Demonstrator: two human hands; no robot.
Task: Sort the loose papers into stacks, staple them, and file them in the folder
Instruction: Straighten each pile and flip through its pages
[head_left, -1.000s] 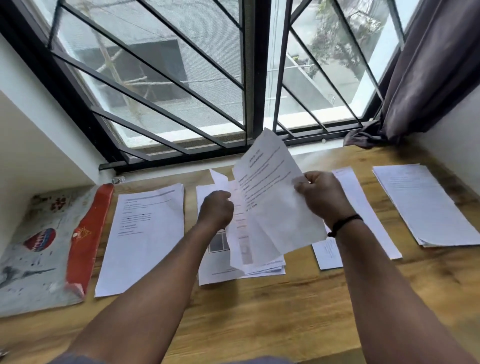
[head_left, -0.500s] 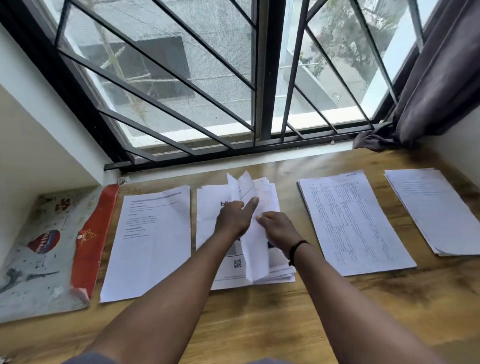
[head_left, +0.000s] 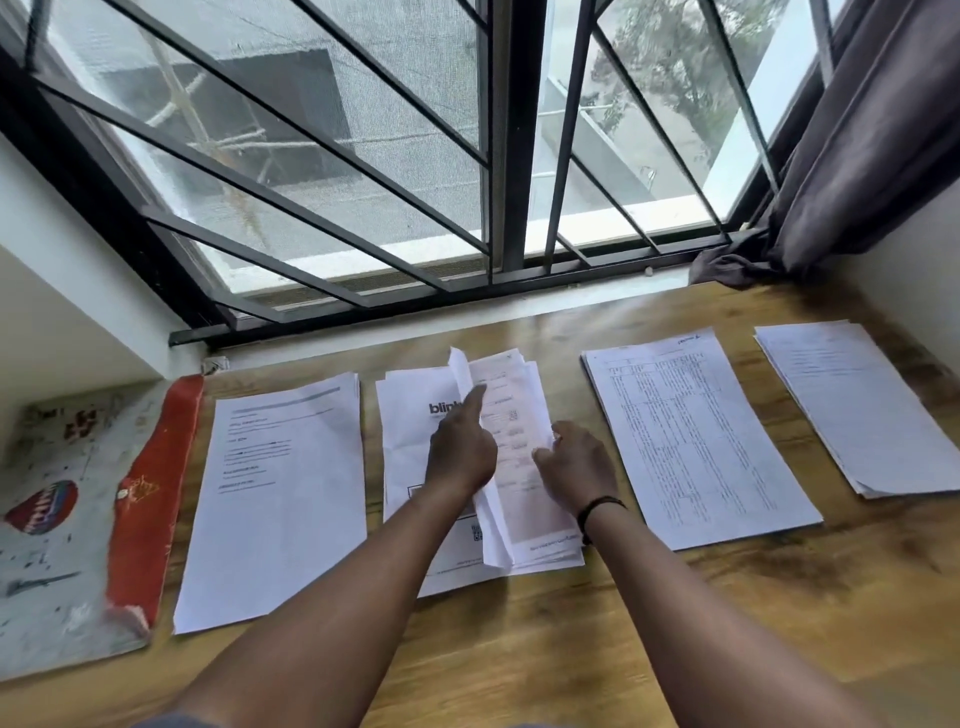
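Note:
Four paper piles lie in a row on the wooden table (head_left: 519, 649). Both hands work on the middle pile (head_left: 410, 431), which has a "blink" logo sheet. My left hand (head_left: 462, 452) holds several turned-up sheets (head_left: 493, 530) at their fold, with its index finger stretched along them. My right hand (head_left: 576, 467) pinches the right edge of the pinkish top sheet (head_left: 524, 499). Other piles are a left pile (head_left: 275, 493), a table-printed pile (head_left: 691, 441) and a far-right pile (head_left: 857, 400). The grey folder (head_left: 52, 545) with a red flap lies at far left.
A barred window (head_left: 493, 156) runs along the table's far edge. A dark curtain (head_left: 857, 156) hangs at the right and touches the table corner. Walls close in on the left and right. Bare wood shows along the near edge.
One second ago both hands held sheets up in the air. They came down onto the middle pile, and the left hand now folds several sheets back while the right takes the top sheet's edge.

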